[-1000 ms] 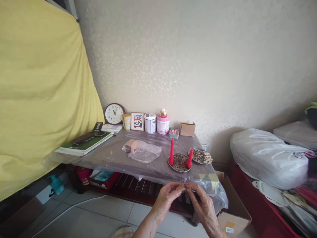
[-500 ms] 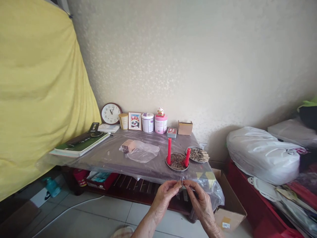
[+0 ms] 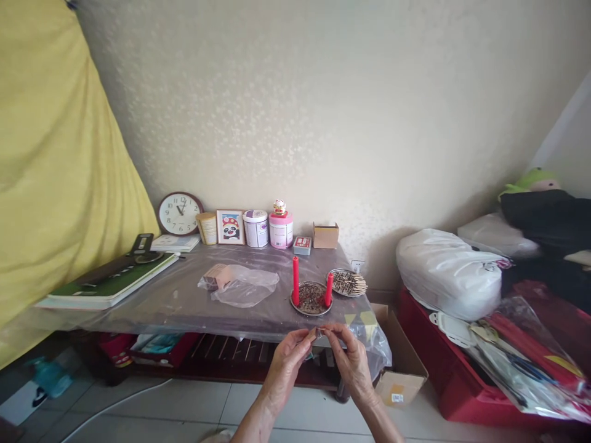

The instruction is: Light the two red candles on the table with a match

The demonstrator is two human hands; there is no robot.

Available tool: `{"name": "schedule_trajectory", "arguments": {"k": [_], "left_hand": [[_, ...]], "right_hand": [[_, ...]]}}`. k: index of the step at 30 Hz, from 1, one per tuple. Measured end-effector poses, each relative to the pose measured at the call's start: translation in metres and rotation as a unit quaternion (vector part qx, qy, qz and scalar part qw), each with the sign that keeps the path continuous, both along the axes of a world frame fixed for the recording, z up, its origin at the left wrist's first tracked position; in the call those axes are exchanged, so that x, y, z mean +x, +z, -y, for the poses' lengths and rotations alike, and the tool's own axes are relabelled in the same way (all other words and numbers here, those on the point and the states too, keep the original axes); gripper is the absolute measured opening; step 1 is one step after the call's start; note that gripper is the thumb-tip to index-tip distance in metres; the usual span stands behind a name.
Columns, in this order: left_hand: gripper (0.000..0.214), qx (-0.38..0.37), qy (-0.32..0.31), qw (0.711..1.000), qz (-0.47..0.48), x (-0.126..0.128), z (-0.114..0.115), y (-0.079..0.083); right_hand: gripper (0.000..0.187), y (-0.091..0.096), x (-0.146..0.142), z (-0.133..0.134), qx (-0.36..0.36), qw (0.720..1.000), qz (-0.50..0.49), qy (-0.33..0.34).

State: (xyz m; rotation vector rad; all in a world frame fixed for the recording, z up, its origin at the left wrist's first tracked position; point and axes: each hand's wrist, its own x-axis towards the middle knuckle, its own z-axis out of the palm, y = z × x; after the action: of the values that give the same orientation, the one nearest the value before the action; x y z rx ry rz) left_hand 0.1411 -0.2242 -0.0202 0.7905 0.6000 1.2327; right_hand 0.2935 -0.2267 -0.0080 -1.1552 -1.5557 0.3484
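Observation:
My left hand (image 3: 287, 364) and my right hand (image 3: 349, 362) meet in front of the low table (image 3: 184, 304), fingertips pinched together on a small brownish thing (image 3: 318, 333), perhaps a matchbox. Just beyond them a round metal dish (image 3: 310, 299) carries a tall red candle (image 3: 295, 280) and a shorter red candle (image 3: 329, 289). A second dish (image 3: 347, 282) of thin sticks lies to its right.
A clear plastic bag (image 3: 242, 285) with a small box lies mid-table. A clock (image 3: 179, 213), tins (image 3: 255, 227), a picture frame and a cardboard box (image 3: 325, 235) line the wall. Books (image 3: 106, 285) lie left. A red bin, bags and an open carton (image 3: 397, 375) crowd the right.
The view has swung to the right, so the table and my hands sit further left in the picture. My hands stay pinched together on the small thing.

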Motion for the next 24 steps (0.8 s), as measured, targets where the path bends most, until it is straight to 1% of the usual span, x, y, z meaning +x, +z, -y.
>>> {"name": "schedule_trajectory", "arguments": {"k": [5, 8, 15, 20, 24], "left_hand": [[0.021, 0.004, 0.009, 1.000, 0.025, 0.000, 0.000, 0.004], [0.022, 0.013, 0.008, 0.999, 0.031, -0.001, 0.000, 0.007], [0.019, 0.022, 0.019, 0.999, 0.038, -0.001, 0.000, 0.006], [0.019, 0.016, 0.027, 0.999, 0.026, -0.002, 0.000, 0.004], [0.018, 0.014, 0.024, 0.999, 0.019, -0.002, 0.001, 0.007]], "right_hand": [[0.015, 0.013, -0.005, -0.002, 0.013, 1.000, 0.011, 0.002], [0.013, 0.016, -0.008, -0.002, 0.027, 0.999, 0.020, -0.004], [0.011, 0.008, -0.013, 0.001, 0.101, 0.994, 0.043, -0.018], [0.015, 0.000, -0.015, 0.002, 0.152, 0.986, 0.060, -0.025], [0.015, -0.005, -0.013, -0.002, 0.147, 0.986, 0.073, -0.029]]}}
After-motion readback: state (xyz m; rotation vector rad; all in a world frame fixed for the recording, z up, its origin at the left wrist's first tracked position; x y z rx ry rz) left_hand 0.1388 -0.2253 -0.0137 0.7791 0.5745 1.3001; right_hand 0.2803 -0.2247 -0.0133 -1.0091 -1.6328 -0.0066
